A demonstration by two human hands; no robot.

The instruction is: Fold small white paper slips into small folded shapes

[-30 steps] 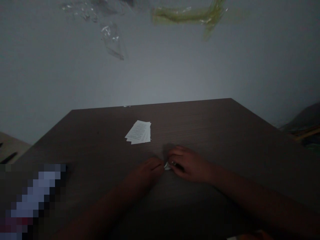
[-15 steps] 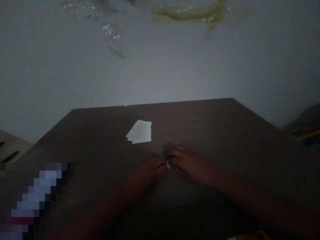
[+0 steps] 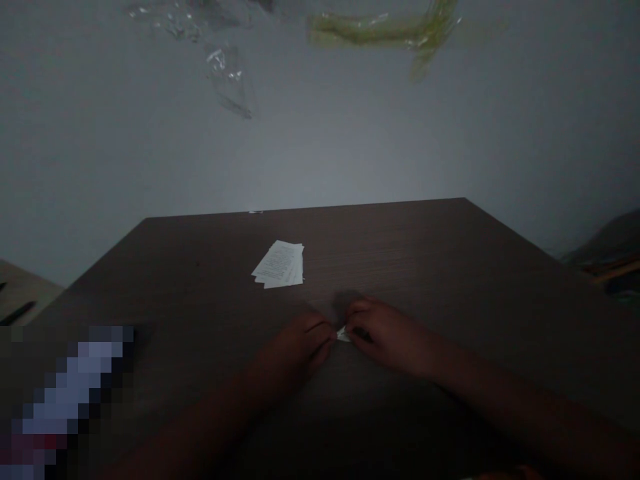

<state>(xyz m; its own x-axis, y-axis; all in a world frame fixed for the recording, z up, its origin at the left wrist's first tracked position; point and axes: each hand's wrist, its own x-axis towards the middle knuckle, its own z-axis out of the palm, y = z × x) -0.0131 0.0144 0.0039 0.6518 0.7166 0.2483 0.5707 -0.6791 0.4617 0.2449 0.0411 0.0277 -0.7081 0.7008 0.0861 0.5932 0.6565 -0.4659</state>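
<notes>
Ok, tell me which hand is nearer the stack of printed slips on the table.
Left. The left hand lies nearer the camera than the stack and slightly right of it, not touching; the right hand is farther right. Both pinch a small white scrap.

Matt wood-grain table [image 3: 450,267], paper slips [image 3: 279,264]

This looks like a plain, dim room in a home or small office, set up for paperwork. The left hand [image 3: 300,343] and right hand [image 3: 387,333] rest on 1 dark wood-grain desk [image 3: 450,267] that stands against a pale painted wall [image 3: 100,167]. Just beyond the hands lies a small stack of printed paper slips [image 3: 279,265]. High above them, clear plastic film [image 3: 225,73] and a yellow-green strip [image 3: 380,30] cling to the wall. Well left of the left hand, a lighter table [image 3: 20,287] carries a dark pen [image 3: 17,313].
</notes>
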